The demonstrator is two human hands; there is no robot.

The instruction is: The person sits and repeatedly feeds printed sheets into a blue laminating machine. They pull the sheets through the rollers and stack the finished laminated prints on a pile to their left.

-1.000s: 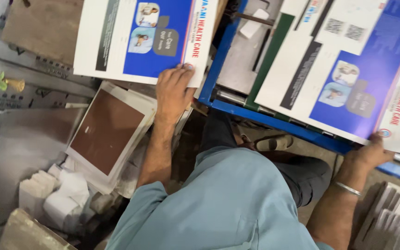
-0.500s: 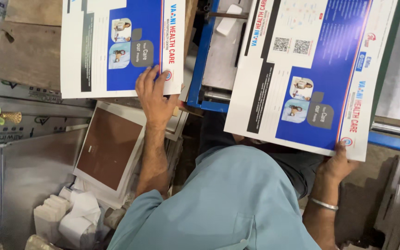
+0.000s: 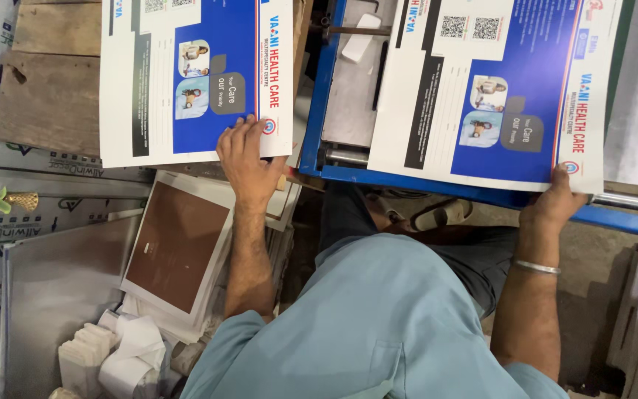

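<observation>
While the left hand (image 3: 249,159) lies with fingers spread flat on the near corner of one blue-and-white printed sheet (image 3: 193,74), pressing it onto the stack over the wooden board (image 3: 49,89), the right hand (image 3: 555,203) pinches the near edge of a second printed sheet (image 3: 496,89) that rests across the blue machine frame (image 3: 319,96). Compared with half a second ago, the left sheet sits slightly farther right under the hand, and the right sheet lies flatter and squarer on the frame.
</observation>
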